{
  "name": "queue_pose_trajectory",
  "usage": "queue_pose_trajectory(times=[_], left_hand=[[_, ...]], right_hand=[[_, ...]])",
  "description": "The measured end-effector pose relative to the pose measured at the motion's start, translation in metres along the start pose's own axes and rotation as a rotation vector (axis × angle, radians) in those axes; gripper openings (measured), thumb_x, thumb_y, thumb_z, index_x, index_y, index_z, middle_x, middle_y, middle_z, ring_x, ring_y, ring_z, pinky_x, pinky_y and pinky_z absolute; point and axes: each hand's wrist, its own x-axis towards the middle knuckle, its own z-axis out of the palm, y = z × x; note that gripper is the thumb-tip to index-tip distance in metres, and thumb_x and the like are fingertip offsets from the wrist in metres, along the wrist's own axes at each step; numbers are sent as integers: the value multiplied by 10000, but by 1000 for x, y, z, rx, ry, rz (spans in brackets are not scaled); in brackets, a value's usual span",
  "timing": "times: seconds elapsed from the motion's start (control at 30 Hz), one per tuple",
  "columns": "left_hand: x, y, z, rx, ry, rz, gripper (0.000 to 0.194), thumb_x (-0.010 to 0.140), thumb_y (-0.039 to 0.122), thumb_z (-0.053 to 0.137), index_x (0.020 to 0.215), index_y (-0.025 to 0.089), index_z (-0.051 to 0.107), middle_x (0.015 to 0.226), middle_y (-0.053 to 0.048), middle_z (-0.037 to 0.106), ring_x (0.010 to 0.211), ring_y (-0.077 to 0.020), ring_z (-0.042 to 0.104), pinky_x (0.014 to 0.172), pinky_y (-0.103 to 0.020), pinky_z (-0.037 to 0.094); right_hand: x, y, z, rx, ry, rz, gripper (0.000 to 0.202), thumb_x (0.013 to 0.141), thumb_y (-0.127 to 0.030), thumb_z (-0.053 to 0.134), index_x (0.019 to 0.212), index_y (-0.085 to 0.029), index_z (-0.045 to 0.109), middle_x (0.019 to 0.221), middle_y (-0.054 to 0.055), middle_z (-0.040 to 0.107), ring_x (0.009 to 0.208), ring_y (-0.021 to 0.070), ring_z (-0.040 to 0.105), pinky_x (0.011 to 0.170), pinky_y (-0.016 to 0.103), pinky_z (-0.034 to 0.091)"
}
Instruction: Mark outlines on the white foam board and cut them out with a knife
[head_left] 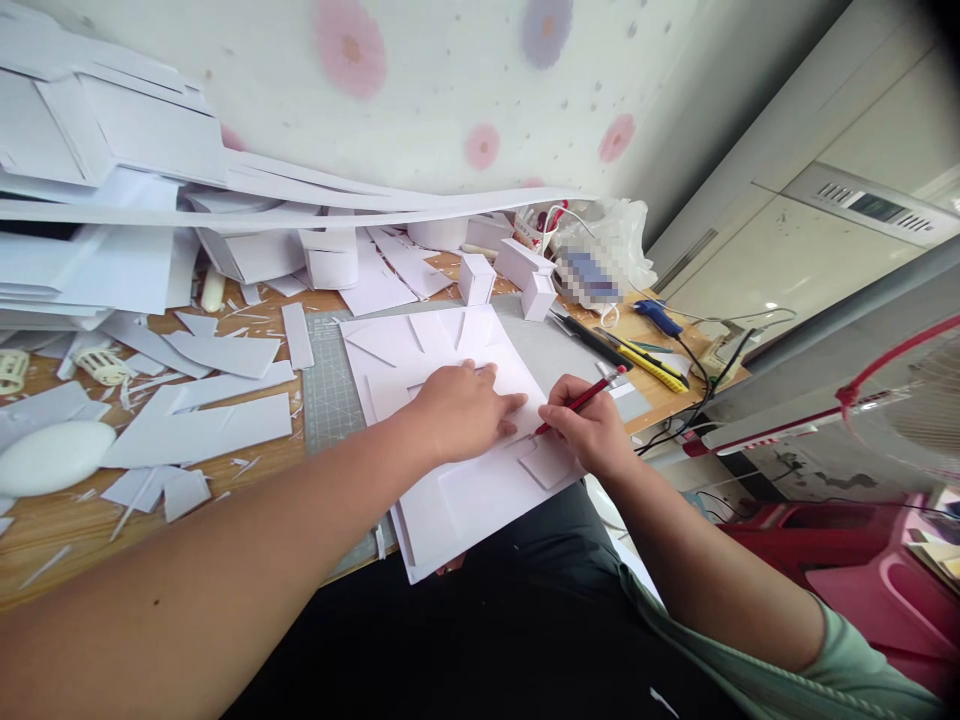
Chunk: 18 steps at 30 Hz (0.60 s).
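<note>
A white foam board (480, 500) with cut-out shapes lies over the grey cutting mat (324, 400) and reaches past the table's front edge. My left hand (465, 408) presses on the board with its fingers spread, holding nothing. In my right hand (589, 420) is a red pen (592, 392), pinched between thumb and fingers, its tip down at the board near a cut line. Just below that tip, a small white piece (547, 462) lies on the board, partly beside my right hand.
White scraps (225, 425) cover the wooden table (45, 535) at left. Small white blocks (476, 279) stand behind the mat. A yellow cutter (651, 362) and a blue glue gun (658, 318) lie at right. A long white strip (300, 215) crosses the back.
</note>
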Motion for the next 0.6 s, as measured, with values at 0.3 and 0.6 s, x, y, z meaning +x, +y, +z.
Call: queue_pose_trajectory(times=[0.3, 0.6], left_hand=[[0, -8, 1, 12, 5, 40, 416, 940, 376, 330, 1322, 434, 486, 1262, -101, 533, 1054, -301, 540, 713, -366, 398], [0, -7, 2, 0, 4, 29, 390, 943, 401, 344, 1297, 447, 501, 1265, -79, 528, 1067, -296, 527, 740, -368, 392]], right_hand=[[-4, 5, -4, -215, 78, -36, 199, 744, -253, 568, 606, -210, 431, 544, -42, 463, 526, 119, 452, 519, 252, 361], [-7, 9, -1, -403, 48, -127, 193, 789, -256, 532, 633, -211, 430, 558, -34, 444, 540, 118, 419, 524, 255, 334]])
